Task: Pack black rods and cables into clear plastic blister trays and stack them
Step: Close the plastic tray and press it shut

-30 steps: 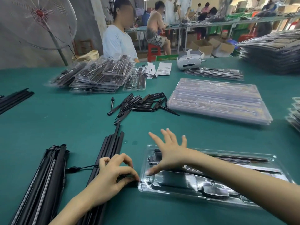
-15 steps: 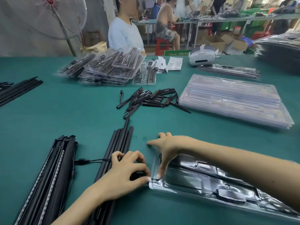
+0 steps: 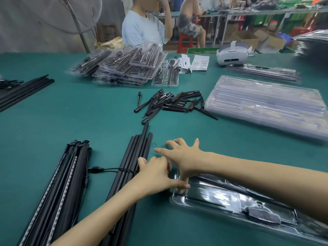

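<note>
Left of the tray lay a bundle of long black rods, with a thin cable across them. The left hand sat at the tray's left end, fingers curled, thumb pressed on the rim — I could not tell what it held. The right hand was just beyond, fingers spread wide, one pushing down into the tray's corner. The tray looked light, bendy and slippery — best held by its edges. The rods looked stiff, easy to lift near the middle.
</note>
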`<control>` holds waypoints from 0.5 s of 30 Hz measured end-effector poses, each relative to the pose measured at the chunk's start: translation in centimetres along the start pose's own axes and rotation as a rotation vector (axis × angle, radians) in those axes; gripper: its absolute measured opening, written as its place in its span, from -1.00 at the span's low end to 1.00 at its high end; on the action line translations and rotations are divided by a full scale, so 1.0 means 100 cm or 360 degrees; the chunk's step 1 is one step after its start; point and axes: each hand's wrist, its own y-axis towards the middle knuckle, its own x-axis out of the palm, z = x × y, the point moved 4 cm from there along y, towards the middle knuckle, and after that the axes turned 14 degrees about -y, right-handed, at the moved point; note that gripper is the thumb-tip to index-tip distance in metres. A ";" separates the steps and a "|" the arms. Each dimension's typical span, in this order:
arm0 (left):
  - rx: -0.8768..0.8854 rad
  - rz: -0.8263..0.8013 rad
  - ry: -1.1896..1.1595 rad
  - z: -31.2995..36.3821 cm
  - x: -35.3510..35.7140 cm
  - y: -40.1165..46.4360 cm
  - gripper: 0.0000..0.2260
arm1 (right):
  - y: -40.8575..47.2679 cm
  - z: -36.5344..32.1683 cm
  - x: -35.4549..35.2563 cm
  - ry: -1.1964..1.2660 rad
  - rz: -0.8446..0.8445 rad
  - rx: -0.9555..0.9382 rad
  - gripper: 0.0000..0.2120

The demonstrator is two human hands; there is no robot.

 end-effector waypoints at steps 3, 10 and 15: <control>0.0029 -0.0236 -0.0052 0.000 0.004 0.011 -0.54 | 0.002 0.000 0.001 0.0024 0.0024 -0.0009 0.22; 0.0005 -0.0438 -0.0076 0.001 0.005 0.019 -0.46 | 0.008 -0.001 0.007 0.0128 0.0024 -0.0057 0.22; -0.0088 -0.0508 0.0084 0.009 0.009 0.017 -0.20 | 0.006 -0.001 0.010 0.0198 0.0060 -0.0054 0.18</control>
